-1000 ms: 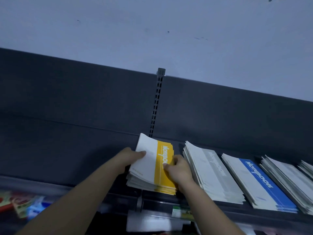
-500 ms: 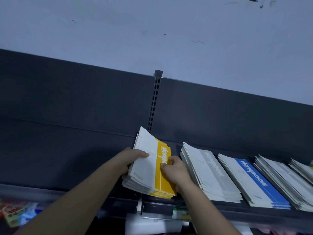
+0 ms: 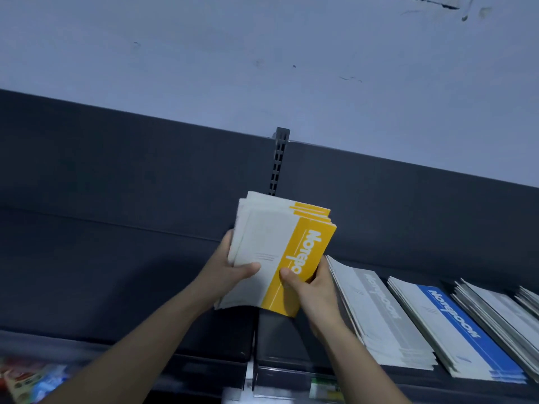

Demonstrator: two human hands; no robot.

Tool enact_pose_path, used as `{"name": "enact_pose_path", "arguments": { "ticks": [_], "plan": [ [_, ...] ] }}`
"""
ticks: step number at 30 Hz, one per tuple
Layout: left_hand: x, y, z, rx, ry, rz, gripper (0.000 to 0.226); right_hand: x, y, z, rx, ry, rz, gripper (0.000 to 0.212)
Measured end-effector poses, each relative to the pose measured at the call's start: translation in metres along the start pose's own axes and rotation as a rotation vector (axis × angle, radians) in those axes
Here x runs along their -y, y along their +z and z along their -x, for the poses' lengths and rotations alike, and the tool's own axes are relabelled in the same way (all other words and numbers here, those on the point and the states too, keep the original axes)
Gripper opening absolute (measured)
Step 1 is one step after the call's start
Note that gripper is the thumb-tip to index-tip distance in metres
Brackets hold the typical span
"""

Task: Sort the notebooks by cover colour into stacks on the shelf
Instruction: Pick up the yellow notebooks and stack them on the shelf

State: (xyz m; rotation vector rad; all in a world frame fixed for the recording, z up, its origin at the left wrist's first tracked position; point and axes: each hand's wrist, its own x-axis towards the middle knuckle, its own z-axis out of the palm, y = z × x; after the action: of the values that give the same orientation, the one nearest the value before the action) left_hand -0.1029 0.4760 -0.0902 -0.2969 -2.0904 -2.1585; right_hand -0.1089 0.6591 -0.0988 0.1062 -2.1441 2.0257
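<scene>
Lying beside yellow stack: grey stack.

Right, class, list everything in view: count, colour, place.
yellow notebooks: several, white and yellow, held up, centre
grey stack: one, white and grey, right of them
blue stack: one, white and blue, next right
pale stack: one, white-grey, next right
edge stack: one, pale, right edge, cut off
shelf: one, dark, under stacks
slotted upright: one, dark, behind notebooks
packets: blurred, multicoloured, bottom left
left grip: one, holds notebooks' white side
right grip: one, holds yellow side
</scene>
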Motion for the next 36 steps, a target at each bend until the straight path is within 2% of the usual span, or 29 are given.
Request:
{"name": "enact_pose_path", "arguments": {
  "ticks": [3, 9, 13, 15, 17, 19, 20, 21, 23, 25, 29, 34, 36],
  "plan": [
    [0.009, -0.005, 0.002, 0.028, -0.006, 0.046, 0.087, -0.008, 0.009, 0.001, 0.033, 0.014, 0.008, 0.042],
    [0.011, -0.001, 0.005, 0.088, 0.025, 0.038, 0.09, -0.009, 0.015, 0.009, 0.038, -0.021, -0.053, 0.042],
    [0.022, -0.006, 0.001, 0.053, -0.01, 0.006, 0.094, -0.005, 0.015, 0.013, 0.098, 0.013, -0.041, 0.061],
    [0.026, -0.006, 0.0, 0.015, -0.016, -0.019, 0.09, 0.004, 0.014, 0.012, 0.049, -0.028, 0.003, 0.086],
    [0.027, -0.006, 0.0, -0.001, -0.015, -0.01, 0.09, 0.029, 0.013, 0.009, -0.094, -0.252, 0.147, 0.098],
    [0.028, -0.007, 0.0, 0.011, -0.006, -0.003, 0.092, 0.063, 0.013, 0.002, -0.161, -0.591, 0.457, 0.091],
    [0.028, -0.007, 0.0, 0.025, 0.0, 0.0, 0.093, 0.081, 0.016, -0.001, -0.124, -0.697, 0.668, 0.087],
    [0.028, -0.008, 0.0, 0.035, 0.003, 0.008, 0.093, 0.096, 0.019, -0.006, -0.042, -0.739, 0.875, 0.086],
    [0.028, -0.008, 0.001, 0.047, 0.007, 0.014, 0.092, 0.115, 0.026, -0.009, 0.211, -0.691, 1.196, 0.093],
    [0.023, -0.007, 0.003, 0.062, 0.018, 0.015, 0.09, 0.118, 0.031, -0.009, 0.376, -0.609, 1.334, 0.099],
    [0.008, -0.004, 0.002, 0.083, 0.082, 0.013, 0.092, 0.115, 0.028, -0.011, 0.319, -0.638, 1.277, 0.092],
    [-0.006, 0.002, -0.001, 0.051, 0.135, 0.019, 0.097, 0.115, 0.021, -0.015, 0.375, -0.648, 1.319, 0.078],
    [-0.009, 0.003, -0.002, 0.025, 0.151, 0.028, 0.091, 0.114, 0.018, -0.017, 0.352, -0.646, 1.177, 0.083]
  ]
}}
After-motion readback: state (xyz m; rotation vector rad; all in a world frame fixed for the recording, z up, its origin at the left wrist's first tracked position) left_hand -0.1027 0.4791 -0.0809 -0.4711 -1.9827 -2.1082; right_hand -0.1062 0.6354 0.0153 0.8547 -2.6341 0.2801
